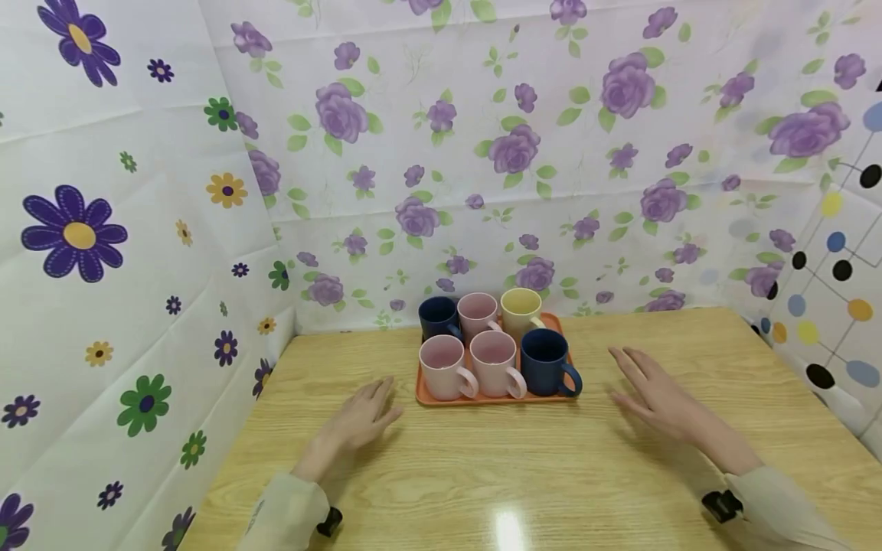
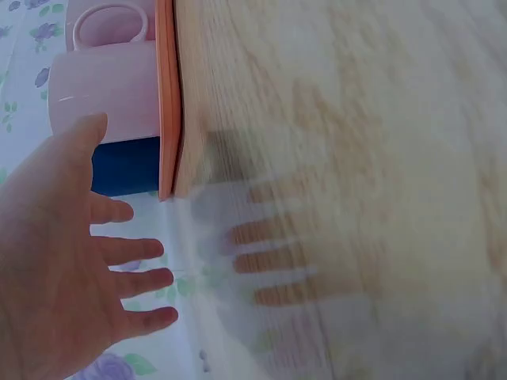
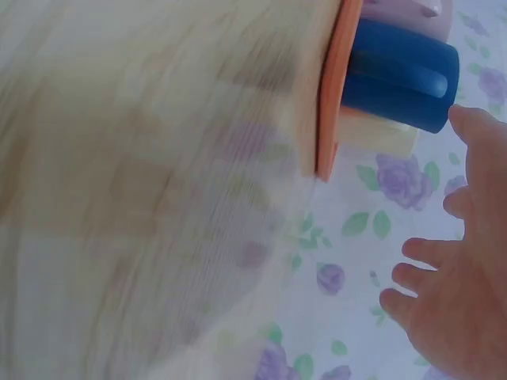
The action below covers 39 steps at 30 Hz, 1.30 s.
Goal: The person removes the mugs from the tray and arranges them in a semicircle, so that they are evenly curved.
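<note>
An orange tray (image 1: pixel 441 401) lies on the table against the back wall, bearing several upright mugs in two rows. Its front row has a pink mug (image 1: pixel 441 371), a second pink mug (image 1: pixel 492 367) and a dark blue mug (image 1: pixel 543 367). Behind them stand a dark blue mug (image 1: pixel 437 315), a pink mug (image 1: pixel 477 312) and a yellow mug (image 1: pixel 520 310). Left of the tray, my left hand (image 1: pixel 358 417) hovers with spread fingers, touching nothing. My right hand (image 1: pixel 661 402), fingers extended, is off to the tray's right, apart from it. Both wrist views show empty palms.
The mugs stand close together on the wooden table (image 1: pixel 482 474). Floral sheets hang at the back (image 1: pixel 441 153) and left (image 1: pixel 138 306), with a dotted sheet (image 1: pixel 841 291) on the right. A black strap buckle (image 1: pixel 722 506) sits by my right sleeve.
</note>
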Tool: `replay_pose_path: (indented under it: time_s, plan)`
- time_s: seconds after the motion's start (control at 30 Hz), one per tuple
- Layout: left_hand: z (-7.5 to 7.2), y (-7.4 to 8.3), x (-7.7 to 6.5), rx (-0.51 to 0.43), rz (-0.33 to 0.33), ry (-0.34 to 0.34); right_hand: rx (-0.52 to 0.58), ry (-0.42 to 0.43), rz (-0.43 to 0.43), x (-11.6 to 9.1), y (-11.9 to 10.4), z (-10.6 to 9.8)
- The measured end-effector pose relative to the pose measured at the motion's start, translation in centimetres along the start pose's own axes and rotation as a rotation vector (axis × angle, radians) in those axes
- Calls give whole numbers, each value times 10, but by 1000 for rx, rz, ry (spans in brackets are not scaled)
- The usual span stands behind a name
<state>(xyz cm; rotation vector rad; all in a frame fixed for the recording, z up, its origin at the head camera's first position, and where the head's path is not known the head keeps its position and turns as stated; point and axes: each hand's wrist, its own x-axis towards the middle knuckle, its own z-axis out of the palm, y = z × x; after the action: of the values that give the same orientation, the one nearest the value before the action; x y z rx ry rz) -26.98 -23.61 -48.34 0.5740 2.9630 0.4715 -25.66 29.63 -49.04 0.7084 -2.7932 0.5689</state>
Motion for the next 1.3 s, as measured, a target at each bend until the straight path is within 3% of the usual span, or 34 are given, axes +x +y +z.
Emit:
replay_pose_path:
  time_s: [0.27,0.43,0.6,0.73,0.9,1.1,1.3]
  plan:
    - [8,4,14,-124,18,-1,215,38,11,11,-8,10]
    - [12,10,26,-190,13,50,345,96,18,21,-15,15]
    - [17,13,36,-305,48,109,439,146,87,27,-19,21]
    - [19,13,40,-428,42,116,461,162,119,32,-23,26]
    - [18,13,44,-509,-13,155,497,170,133,42,-31,28]
    - [20,17,49,-547,-39,196,455,192,187,49,-42,33]
    - [25,21,53,-511,-31,230,358,227,189,52,-47,35]
